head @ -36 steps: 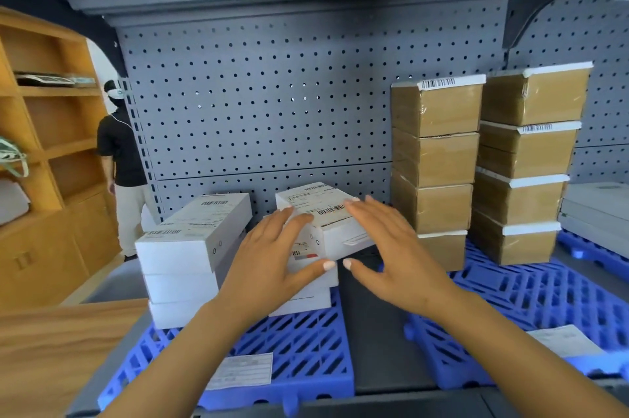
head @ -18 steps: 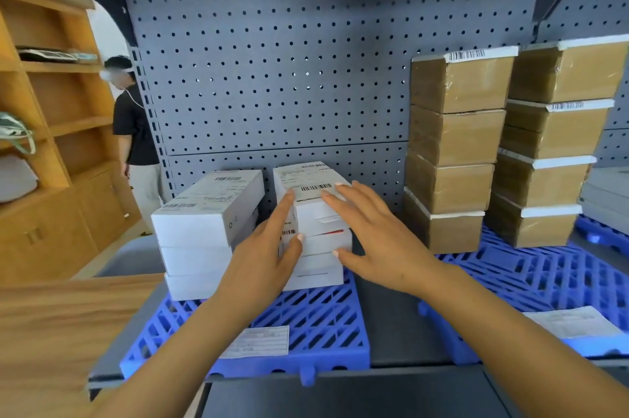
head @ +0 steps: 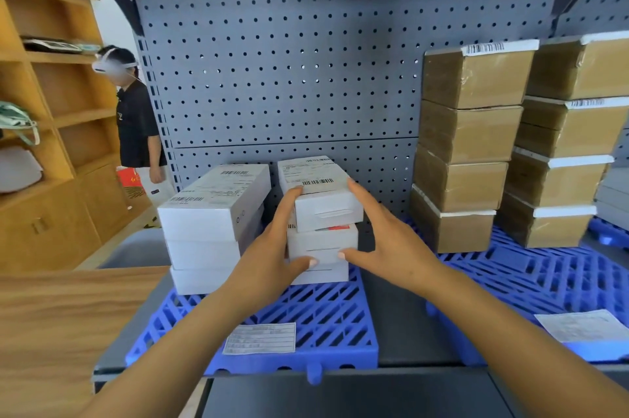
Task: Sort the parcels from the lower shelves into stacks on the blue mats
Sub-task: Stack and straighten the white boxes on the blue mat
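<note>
Straightened since a second ago, the top white parcel (head: 320, 194) caps its stack (head: 321, 242) on the left blue mat (head: 326, 322) on the grey shelf (head: 394, 322), pegboard (head: 289, 77) behind. Left hand (head: 272, 257) and right hand (head: 391, 247), fingers spread, press its sides.

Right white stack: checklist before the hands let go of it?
1. Top box squared with the boxes under it: not ok. It sits skewed and juts to the right of the box below.
2. Both hands steadying the stack: ok. The left hand and right hand press its two sides, thumbs on the front.
3. Stack resting on the blue mat: ok.
4. Clear of the neighbouring white stack: ok, a narrow gap shows between them.
5. Label facing up on the top box: ok.
6. Rear clearance to the pegboard: cannot tell, the back is hidden.
</note>
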A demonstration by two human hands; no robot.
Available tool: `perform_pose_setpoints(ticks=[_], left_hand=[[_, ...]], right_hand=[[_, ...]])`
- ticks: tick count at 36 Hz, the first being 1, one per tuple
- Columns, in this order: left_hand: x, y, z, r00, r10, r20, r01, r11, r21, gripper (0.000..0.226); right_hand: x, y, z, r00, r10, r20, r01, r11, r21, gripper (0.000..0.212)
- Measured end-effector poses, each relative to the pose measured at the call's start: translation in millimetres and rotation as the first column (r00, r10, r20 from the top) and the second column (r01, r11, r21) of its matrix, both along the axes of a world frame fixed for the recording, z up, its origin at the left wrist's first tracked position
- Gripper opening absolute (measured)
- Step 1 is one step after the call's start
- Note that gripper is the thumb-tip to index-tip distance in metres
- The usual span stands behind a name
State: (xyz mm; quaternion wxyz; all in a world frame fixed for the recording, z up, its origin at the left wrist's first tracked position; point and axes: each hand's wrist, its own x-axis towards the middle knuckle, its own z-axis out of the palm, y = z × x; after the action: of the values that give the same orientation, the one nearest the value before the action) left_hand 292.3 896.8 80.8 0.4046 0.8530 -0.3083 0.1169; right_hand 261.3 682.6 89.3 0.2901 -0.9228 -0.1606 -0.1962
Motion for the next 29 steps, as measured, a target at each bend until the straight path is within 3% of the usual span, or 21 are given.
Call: perform_pose_setpoints(ticks=[17,29], left_hand=[[2.5,-2.1,-3.5,0.998,-0.022,-0.063,0.014,0.992,-0.126,0.102],[9.5,-2.1,-4.6,0.998,-0.034,-0.044,0.031,0.997,-0.067,0.101]], right_hand=[[-1.5,7.8,2.4,0.999,0.031,-0.008,-0.032,0.998,-0.045,0.113],[5.5,8.4,-3.8,1.000,-0.006,0.012,0.007,0.997,-0.071,0.112]])
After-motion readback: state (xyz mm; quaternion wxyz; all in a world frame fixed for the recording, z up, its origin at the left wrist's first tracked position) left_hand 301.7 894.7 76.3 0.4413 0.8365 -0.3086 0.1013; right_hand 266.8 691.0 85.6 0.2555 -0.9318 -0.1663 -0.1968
